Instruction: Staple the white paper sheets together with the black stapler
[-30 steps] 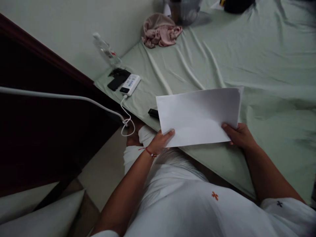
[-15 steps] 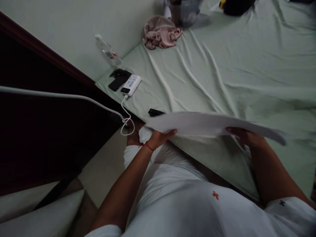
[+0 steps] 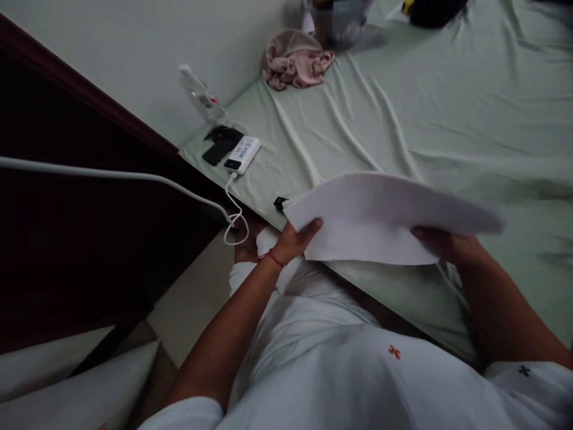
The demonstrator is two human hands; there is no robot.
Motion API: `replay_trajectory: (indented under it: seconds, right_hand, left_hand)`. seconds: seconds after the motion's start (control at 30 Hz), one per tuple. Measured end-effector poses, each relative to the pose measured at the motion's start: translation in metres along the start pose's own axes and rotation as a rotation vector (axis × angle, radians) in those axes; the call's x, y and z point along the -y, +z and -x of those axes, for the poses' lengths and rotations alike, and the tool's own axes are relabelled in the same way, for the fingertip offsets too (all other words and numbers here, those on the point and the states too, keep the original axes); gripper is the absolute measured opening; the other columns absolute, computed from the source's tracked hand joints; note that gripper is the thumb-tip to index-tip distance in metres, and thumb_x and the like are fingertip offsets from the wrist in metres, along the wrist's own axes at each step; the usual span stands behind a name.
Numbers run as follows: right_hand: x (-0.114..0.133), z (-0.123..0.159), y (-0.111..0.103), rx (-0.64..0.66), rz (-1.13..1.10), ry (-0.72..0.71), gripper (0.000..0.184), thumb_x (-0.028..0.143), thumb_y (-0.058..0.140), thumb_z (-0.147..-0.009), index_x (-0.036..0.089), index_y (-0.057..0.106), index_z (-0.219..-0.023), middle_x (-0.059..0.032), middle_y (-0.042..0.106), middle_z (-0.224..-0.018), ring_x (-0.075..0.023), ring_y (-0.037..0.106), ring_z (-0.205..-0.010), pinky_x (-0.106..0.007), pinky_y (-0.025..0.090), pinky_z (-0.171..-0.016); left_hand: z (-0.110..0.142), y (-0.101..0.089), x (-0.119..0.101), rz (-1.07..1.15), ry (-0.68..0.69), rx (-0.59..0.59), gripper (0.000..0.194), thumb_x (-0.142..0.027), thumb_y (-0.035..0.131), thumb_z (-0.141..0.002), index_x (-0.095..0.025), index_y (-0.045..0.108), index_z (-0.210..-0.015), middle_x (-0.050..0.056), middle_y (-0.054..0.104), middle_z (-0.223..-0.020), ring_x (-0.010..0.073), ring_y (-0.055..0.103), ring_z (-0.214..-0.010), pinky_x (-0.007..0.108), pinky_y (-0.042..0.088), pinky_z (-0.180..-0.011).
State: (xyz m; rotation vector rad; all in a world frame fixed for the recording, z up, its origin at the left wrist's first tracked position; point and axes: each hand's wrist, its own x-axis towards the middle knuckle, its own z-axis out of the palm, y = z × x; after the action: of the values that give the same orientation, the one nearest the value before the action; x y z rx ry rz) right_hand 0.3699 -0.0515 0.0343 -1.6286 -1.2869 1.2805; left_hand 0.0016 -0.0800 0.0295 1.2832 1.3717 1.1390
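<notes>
A white sheet of paper (image 3: 362, 221), perhaps a small stack, is held up over the edge of the bed, bowed along its length. My left hand (image 3: 295, 239), with a red string on the wrist, grips its left end, thumb on top and fingers underneath. Toward the right end, my right hand (image 3: 452, 243) pinches the near edge, its thumb on the upper face; the other fingers are hidden below. Just beyond the paper's left corner, a small black object (image 3: 280, 203) lies on the bed, partly covered.
A green bedsheet (image 3: 483, 119) covers the bed. On it are a white power bank (image 3: 243, 154) with a cable (image 3: 236, 209), a black item (image 3: 219, 149), a plastic bottle (image 3: 203, 95), a pink cloth (image 3: 298, 63), a grey bucket (image 3: 342, 24) and a black bag (image 3: 434, 12). Dark wood stands at left.
The paper has tilted so that more of its upper face shows, and its far edge has risen. Both hands keep their hold. The view has shifted slightly.
</notes>
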Motion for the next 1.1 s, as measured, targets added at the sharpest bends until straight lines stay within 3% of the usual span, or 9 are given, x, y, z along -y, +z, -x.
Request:
replay_trajectory:
  seconds: [0.13,0.2,0.3,0.4,0.5,0.6,0.87,1.0,1.1]
  right_hand:
    - [0.018,-0.021,0.001,0.135,0.050,0.017,0.026,0.035,0.093,-0.070,0.020,0.074,-0.080,-0.0042,0.070,-0.074,-0.0187,0.063,-0.070,-0.032,0.056,-0.067]
    - [0.035,-0.033,0.002,-0.053,0.006,-0.097,0.028,0.029,0.084,-0.079,0.021,0.074,-0.104,-0.0032,0.073,-0.082,-0.0174,0.066,-0.076,-0.032,0.059,-0.077]
    - [0.067,-0.042,0.010,-0.355,0.268,-0.464,0.044,0.026,0.075,-0.090,0.020,0.069,-0.134,-0.0132,0.078,-0.126,-0.0201,0.072,-0.111,-0.035,0.059,-0.098]
    - [0.091,-0.043,0.030,-0.194,0.548,-0.849,0.043,0.031,0.063,-0.102,0.017,0.068,-0.142,-0.0168,0.070,-0.147,-0.0276,0.065,-0.135,-0.047,0.051,-0.117]
    - [0.095,-0.047,0.054,0.100,0.736,-1.013,0.051,0.038,0.061,-0.104,0.018,0.063,-0.151,-0.0142,0.064,-0.157,-0.0353,0.054,-0.151,-0.060,0.040,-0.126]
    - [0.088,-0.058,0.072,0.288,0.813,-0.988,0.045,0.040,0.058,-0.105,0.020,0.070,-0.143,-0.0133,0.075,-0.138,-0.0388,0.054,-0.150,-0.062,0.045,-0.123]
    - [0.074,-0.072,0.056,0.220,0.722,-0.909,0.040,0.040,0.058,-0.104,0.022,0.074,-0.135,-0.0133,0.077,-0.132,-0.0360,0.064,-0.136,-0.058,0.049,-0.117]
    - [0.048,-0.059,0.026,-0.169,0.478,-0.681,0.057,0.050,0.075,-0.091,0.025,0.066,-0.142,-0.0114,0.071,-0.141,-0.0346,0.063,-0.137,-0.057,0.049,-0.117]
    - [0.023,-0.037,0.015,-0.041,0.189,-0.334,0.061,0.062,0.082,-0.081,0.026,0.068,-0.128,-0.0065,0.078,-0.111,-0.0292,0.074,-0.105,-0.048,0.061,-0.094]
  left_hand:
    - [0.005,-0.008,0.007,0.045,-0.116,-0.007,0.064,-0.072,0.082,-0.080,-0.016,0.079,-0.112,0.013,0.082,-0.115,0.0292,0.073,-0.116,0.039,0.062,-0.100]
    - [0.006,-0.010,0.015,0.036,-0.173,0.011,0.064,-0.074,0.082,-0.079,-0.016,0.081,-0.106,0.013,0.083,-0.111,0.0297,0.074,-0.113,0.038,0.064,-0.095]
    - [0.006,-0.009,0.024,0.054,-0.214,0.037,0.063,-0.075,0.082,-0.077,-0.016,0.081,-0.099,0.013,0.083,-0.109,0.0292,0.075,-0.109,0.038,0.064,-0.093]
    - [0.007,-0.005,0.026,0.069,-0.202,0.036,0.063,-0.075,0.082,-0.078,-0.015,0.080,-0.099,0.012,0.083,-0.109,0.0287,0.075,-0.108,0.036,0.065,-0.090]
    - [0.007,-0.003,0.026,0.047,-0.182,-0.003,0.060,-0.074,0.078,-0.082,-0.016,0.079,-0.097,0.011,0.081,-0.096,0.0299,0.075,-0.108,0.034,0.065,-0.085]
    - [0.007,-0.004,0.027,-0.001,-0.163,-0.020,0.057,-0.074,0.073,-0.087,-0.017,0.077,-0.093,0.009,0.077,-0.083,0.0315,0.074,-0.106,0.034,0.064,-0.082]
    - [0.007,-0.010,0.026,-0.086,-0.139,-0.050,0.053,-0.072,0.076,-0.086,-0.020,0.070,-0.079,0.006,0.070,-0.070,0.0316,0.074,-0.104,0.036,0.064,-0.085]
    - [0.008,-0.012,0.024,-0.054,-0.092,-0.049,0.055,-0.073,0.072,-0.088,-0.019,0.075,-0.090,0.010,0.078,-0.086,0.0321,0.072,-0.119,0.039,0.061,-0.104]
    - [0.008,-0.010,0.025,-0.001,-0.095,-0.061,0.052,-0.070,0.072,-0.089,-0.018,0.077,-0.097,0.012,0.081,-0.098,0.0322,0.070,-0.126,0.042,0.056,-0.114]
